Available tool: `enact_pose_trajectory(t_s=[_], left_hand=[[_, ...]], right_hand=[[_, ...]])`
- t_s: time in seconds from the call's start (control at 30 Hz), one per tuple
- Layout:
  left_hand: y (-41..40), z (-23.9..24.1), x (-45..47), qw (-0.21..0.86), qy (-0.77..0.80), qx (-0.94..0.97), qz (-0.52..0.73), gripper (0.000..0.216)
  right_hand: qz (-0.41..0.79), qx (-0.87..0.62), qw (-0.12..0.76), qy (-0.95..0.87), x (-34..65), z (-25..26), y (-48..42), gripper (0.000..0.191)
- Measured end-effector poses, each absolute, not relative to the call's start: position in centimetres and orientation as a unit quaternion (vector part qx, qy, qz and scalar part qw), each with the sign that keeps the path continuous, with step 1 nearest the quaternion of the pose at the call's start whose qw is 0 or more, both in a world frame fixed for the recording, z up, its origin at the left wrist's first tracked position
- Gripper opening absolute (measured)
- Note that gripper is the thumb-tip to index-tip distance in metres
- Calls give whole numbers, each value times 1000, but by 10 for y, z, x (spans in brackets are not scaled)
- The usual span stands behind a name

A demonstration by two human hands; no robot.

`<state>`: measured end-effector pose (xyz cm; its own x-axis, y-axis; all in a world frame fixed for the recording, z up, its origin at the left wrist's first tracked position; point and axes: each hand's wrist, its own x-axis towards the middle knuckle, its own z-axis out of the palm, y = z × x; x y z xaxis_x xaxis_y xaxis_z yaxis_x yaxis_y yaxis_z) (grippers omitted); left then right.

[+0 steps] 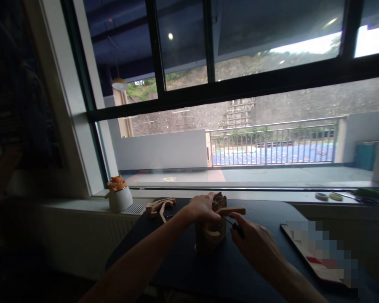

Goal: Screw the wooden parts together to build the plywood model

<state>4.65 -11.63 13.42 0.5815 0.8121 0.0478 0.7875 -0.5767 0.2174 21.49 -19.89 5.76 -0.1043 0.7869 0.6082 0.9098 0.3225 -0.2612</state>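
My left hand (204, 207) is closed over the top of a rough brown, bark-like wooden piece (220, 198), steadying it on the dark table. From it a smooth, pale wooden arm (235, 210) sticks out to the right, and a curved wooden part (213, 236) shows on its near side. In my right hand (255, 237) is a screwdriver (238, 229) with a black handle. Its thin shaft points left at the wood, just below the arm. Whether the tip touches a screw is hidden by my fingers and the shadow.
Loose curved wooden parts (164, 207) lie at the table's (180, 265) far left. A white pot with an orange top (120, 198) stands on the sill to the left. Tape rolls (321, 196) sit on the right sill. A flat board (306, 252), partly pixelated, lies at right.
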Motion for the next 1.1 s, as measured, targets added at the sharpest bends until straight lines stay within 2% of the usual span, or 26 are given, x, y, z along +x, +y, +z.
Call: enact_pose_trajectory(t_s=[0.13, 0.23, 0.33, 0.43, 0.57, 0.63, 0.8, 0.9, 1.1], left_hand=[[-116, 135, 46, 92, 451, 885, 69, 83], [-119, 137, 46, 96, 452, 884, 69, 85], [-121, 137, 47, 94, 456, 882, 74, 85], [-120, 135, 47, 91, 452, 884, 77, 85], [-119, 133, 48, 75, 454, 885, 73, 84], [-120, 135, 49, 75, 461, 882, 60, 85], [-124, 138, 50, 51, 451, 889, 57, 91], [-123, 135, 48, 6, 388, 917, 92, 92], [-121, 134, 48, -63, 272, 957, 80, 47]], right_hand=[[-252, -519, 282, -767, 216, 50, -199, 20], [-289, -494, 254, -780, 220, 45, -195, 19], [-238, -510, 267, -782, 221, 45, -193, 13], [-122, -554, 309, -763, 219, 49, -193, 10], [44, -573, 379, -725, 219, 54, -190, 15], [88, -564, 399, -717, 221, 55, -189, 18], [84, -566, 379, -727, 225, 56, -189, 23], [76, -568, 381, -726, 224, 53, -189, 26], [91, -554, 405, -722, 221, 54, -188, 18]])
